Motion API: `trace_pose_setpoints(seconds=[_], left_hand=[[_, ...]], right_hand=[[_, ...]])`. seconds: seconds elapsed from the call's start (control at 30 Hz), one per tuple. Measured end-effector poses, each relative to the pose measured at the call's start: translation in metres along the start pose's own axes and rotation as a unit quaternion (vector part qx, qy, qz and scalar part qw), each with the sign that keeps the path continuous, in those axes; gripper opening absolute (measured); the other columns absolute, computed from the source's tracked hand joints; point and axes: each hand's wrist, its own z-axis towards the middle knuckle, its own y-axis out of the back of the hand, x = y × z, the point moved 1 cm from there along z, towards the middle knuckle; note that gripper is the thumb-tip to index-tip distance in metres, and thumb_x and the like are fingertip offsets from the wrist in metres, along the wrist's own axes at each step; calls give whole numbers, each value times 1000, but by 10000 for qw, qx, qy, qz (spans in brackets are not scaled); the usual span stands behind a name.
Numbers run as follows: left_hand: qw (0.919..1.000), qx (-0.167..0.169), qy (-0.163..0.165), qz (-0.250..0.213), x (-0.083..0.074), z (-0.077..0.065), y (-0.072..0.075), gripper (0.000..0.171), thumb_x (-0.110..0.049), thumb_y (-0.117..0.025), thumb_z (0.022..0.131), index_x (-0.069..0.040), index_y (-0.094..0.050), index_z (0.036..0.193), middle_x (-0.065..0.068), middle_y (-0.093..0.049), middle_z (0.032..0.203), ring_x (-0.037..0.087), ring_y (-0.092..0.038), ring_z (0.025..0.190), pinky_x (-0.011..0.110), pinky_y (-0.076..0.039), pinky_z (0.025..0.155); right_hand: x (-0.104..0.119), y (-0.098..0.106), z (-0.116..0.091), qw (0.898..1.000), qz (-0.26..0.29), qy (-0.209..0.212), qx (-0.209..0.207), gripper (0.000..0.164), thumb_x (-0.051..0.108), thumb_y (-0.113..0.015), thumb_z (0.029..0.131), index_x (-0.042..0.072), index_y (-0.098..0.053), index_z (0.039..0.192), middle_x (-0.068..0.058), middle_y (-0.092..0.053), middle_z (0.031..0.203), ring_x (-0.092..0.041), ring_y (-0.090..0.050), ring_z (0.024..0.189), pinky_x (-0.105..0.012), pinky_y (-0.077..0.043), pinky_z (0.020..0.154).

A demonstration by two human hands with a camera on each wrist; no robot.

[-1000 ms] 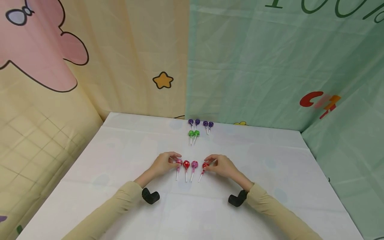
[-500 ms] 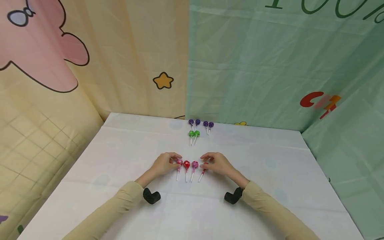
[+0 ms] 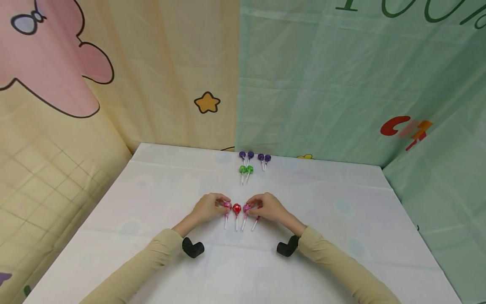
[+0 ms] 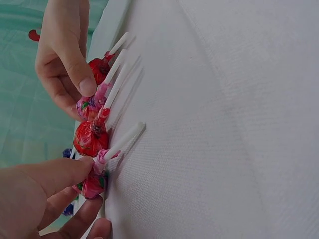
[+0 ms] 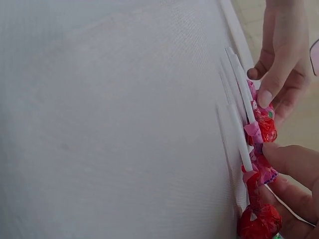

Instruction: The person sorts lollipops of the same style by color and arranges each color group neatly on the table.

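Note:
Two pink and two red wrapped lollipops lie in a row on the white table, sticks toward me. My left hand (image 3: 206, 207) pinches the leftmost pink lollipop (image 4: 93, 185) at its candy head, thumb on the near side. Just right of it lies a red lollipop (image 3: 236, 208), untouched between the hands. My right hand (image 3: 268, 207) has its thumb and fingers around the head of the second pink lollipop (image 5: 260, 167). The other red lollipop (image 5: 259, 221) lies to the right, partly hidden under the right hand in the head view, its stick slanting out.
Farther back on the table (image 3: 322, 202) lie two green lollipops (image 3: 246, 169), with purple lollipops (image 3: 246, 155) behind them and another purple pair (image 3: 264, 157) to the right. Printed curtains (image 3: 303, 84) hang right behind the table's far edge.
My right hand has moved left, from the rightmost red lollipop to the pink one beside it. The left hand stays at the leftmost pink lollipop.

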Motion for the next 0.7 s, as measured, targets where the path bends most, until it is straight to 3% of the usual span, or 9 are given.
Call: trace_pose_setpoints(seconds=[0.23, 0.47, 0.7], left_hand=[[9999, -25, 81, -100, 1, 5, 5, 24, -13, -75, 80, -10, -73, 104, 1, -71, 88, 12, -57, 75, 25, -43, 65], [9993, -117, 194, -308, -9, 16, 14, 26, -18, -74, 82, -11, -73, 107, 4, -71, 93, 15, -57, 75, 25, -43, 63], [9982, -435, 236, -338, -15, 34, 16, 30, -20, -75, 82, -9, -72, 110, 7, -72, 97, 16, -58, 75, 23, -41, 61]], right_hand=[[-1, 0, 3, 9999, -30, -25, 103, 22, 24, -77, 81, 11, -74, 99, 3, -69, 80, -9, -47, 68, -20, -36, 60], [-3, 10, 9, 9989, 226, -359, 201, 21, 21, -75, 81, 10, -74, 99, 0, -70, 83, -10, -49, 63, -23, -40, 55], [-6, 25, 24, 9972, 174, -715, -155, 23, 23, -76, 82, 10, -74, 100, -2, -71, 87, -12, -51, 70, -22, -40, 60]])
